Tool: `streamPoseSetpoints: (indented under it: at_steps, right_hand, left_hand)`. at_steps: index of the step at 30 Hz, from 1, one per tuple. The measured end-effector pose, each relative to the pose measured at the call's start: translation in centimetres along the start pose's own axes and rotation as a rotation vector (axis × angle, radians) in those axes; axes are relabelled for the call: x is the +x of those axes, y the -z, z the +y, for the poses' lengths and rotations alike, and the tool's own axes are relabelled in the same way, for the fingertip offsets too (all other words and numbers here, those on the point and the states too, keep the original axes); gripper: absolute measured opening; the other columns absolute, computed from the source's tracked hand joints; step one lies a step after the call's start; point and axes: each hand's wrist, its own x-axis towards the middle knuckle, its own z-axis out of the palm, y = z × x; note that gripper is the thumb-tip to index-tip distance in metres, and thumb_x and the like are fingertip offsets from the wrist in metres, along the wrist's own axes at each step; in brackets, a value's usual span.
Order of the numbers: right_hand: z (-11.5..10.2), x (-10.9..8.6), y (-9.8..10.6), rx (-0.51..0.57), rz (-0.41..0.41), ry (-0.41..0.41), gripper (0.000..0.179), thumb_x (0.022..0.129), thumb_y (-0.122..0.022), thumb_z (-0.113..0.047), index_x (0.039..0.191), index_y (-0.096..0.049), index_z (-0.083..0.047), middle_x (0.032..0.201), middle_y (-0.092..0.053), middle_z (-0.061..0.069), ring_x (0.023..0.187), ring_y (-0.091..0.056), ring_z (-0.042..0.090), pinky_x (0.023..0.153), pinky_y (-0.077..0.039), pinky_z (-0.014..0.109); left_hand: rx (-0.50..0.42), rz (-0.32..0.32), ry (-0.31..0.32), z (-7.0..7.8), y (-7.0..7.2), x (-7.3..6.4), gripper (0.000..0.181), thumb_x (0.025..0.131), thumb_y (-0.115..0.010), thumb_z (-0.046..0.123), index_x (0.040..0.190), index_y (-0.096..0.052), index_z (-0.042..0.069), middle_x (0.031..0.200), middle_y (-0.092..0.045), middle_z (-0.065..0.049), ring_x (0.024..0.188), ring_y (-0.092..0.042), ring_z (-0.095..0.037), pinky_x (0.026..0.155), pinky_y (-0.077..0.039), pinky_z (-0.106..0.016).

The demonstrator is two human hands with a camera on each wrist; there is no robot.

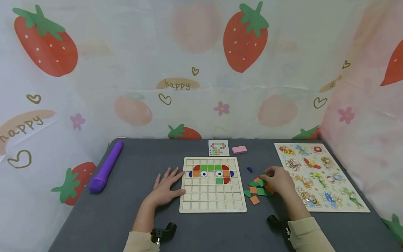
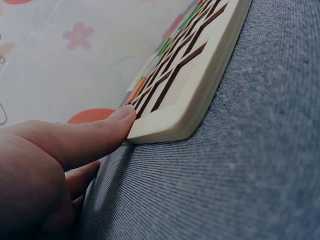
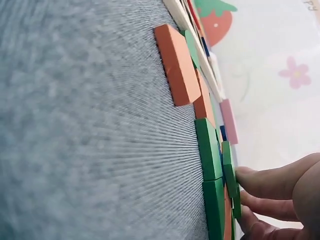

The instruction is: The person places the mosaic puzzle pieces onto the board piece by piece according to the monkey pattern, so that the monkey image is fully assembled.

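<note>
Head view records the left hand (image 1: 163,190), fingers spread, touching the grid board (image 1: 207,205), apparently steadying it midway between the side edges of the surface (image 1: 100,217), and the right hand (image 1: 280,180) pinching a green tile (image 3: 228,167) over loose tiles (image 1: 260,191), presumably kept within reach.

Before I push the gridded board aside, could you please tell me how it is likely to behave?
The gridded board looks thick-edged and rigid, so it probably won't bend. Broad and lying flat, it would likely slide rather than tip. The left hand, touching its edge, might hinder that.
</note>
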Motion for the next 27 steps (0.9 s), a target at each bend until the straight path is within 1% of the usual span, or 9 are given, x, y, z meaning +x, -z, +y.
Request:
streamPoseSetpoints:
  at_steps: [3, 5, 8, 13, 20, 24, 27]
  right_hand:
    - [0.1, 0.0, -0.1, -0.007, -0.001, -0.007, 0.036, 0.094, -0.072, -0.030, 0.112, -0.069, 0.001, 0.104, -0.069, 0.019, 0.087, -0.063, 0.028, 0.074, -0.053, 0.044]
    - [0.1, 0.1, -0.1, -0.005, -0.004, -0.013, 0.036, 0.094, -0.072, -0.030, 0.111, -0.069, 0.002, 0.103, -0.069, 0.019, 0.086, -0.063, 0.028, 0.073, -0.053, 0.043]
    - [0.0, 0.2, -0.2, 0.008, -0.006, -0.026, 0.032, 0.093, -0.073, -0.029, 0.106, -0.068, 0.000, 0.099, -0.068, 0.017, 0.084, -0.060, 0.026, 0.069, -0.051, 0.038]
    - [-0.3, 0.3, -0.1, 0.062, -0.013, -0.027, 0.026, 0.093, -0.074, -0.027, 0.098, -0.062, -0.004, 0.091, -0.063, 0.011, 0.077, -0.055, 0.023, 0.062, -0.045, 0.031]
    - [-1.2, 0.1, 0.4, 0.121, -0.003, 0.035, 0.028, 0.095, -0.071, -0.033, 0.094, -0.062, -0.006, 0.086, -0.062, 0.008, 0.072, -0.055, 0.021, 0.060, -0.044, 0.031]
    - [-2.3, 0.1, 0.5, 0.138, 0.020, 0.092, 0.030, 0.096, -0.070, -0.036, 0.094, -0.064, -0.007, 0.086, -0.063, 0.008, 0.073, -0.055, 0.021, 0.062, -0.045, 0.031]
    - [-3.3, -0.1, 0.5, 0.140, 0.034, 0.117, 0.029, 0.096, -0.071, -0.036, 0.093, -0.065, -0.007, 0.085, -0.064, 0.008, 0.073, -0.056, 0.020, 0.063, -0.045, 0.031]
  left_hand:
    - [-0.005, 0.000, 0.001, 0.1, -0.1, 0.1, 0.077, 0.091, -0.072, 0.045, 0.157, -0.040, 0.021, 0.168, -0.022, -0.009, 0.157, -0.002, -0.036, 0.122, 0.008, -0.062]
    - [-0.004, 0.002, 0.004, 0.2, -0.1, 0.1, 0.077, 0.091, -0.073, 0.045, 0.157, -0.041, 0.021, 0.168, -0.023, -0.009, 0.157, -0.002, -0.036, 0.122, 0.008, -0.062]
    - [-0.005, -0.001, 0.005, 0.3, -0.1, 0.0, 0.077, 0.091, -0.073, 0.044, 0.157, -0.040, 0.021, 0.168, -0.022, -0.009, 0.157, -0.003, -0.036, 0.122, 0.008, -0.062]
    - [0.004, -0.004, 0.004, 0.3, 0.0, -0.1, 0.077, 0.091, -0.072, 0.044, 0.157, -0.040, 0.021, 0.168, -0.022, -0.009, 0.157, -0.003, -0.036, 0.122, 0.008, -0.062]
    - [-0.006, 0.003, 0.002, 0.5, 0.0, -0.2, 0.076, 0.091, -0.073, 0.043, 0.156, -0.041, 0.020, 0.168, -0.024, -0.011, 0.157, -0.004, -0.038, 0.122, 0.008, -0.064]
    - [-0.004, 0.000, 0.006, 0.5, 0.0, -0.1, 0.077, 0.091, -0.073, 0.044, 0.157, -0.041, 0.021, 0.168, -0.023, -0.010, 0.157, -0.003, -0.037, 0.122, 0.008, -0.063]
    - [-0.002, -0.005, 0.007, 0.4, 0.0, -0.1, 0.077, 0.091, -0.073, 0.044, 0.157, -0.040, 0.022, 0.168, -0.022, -0.009, 0.157, -0.002, -0.037, 0.122, 0.009, -0.063]
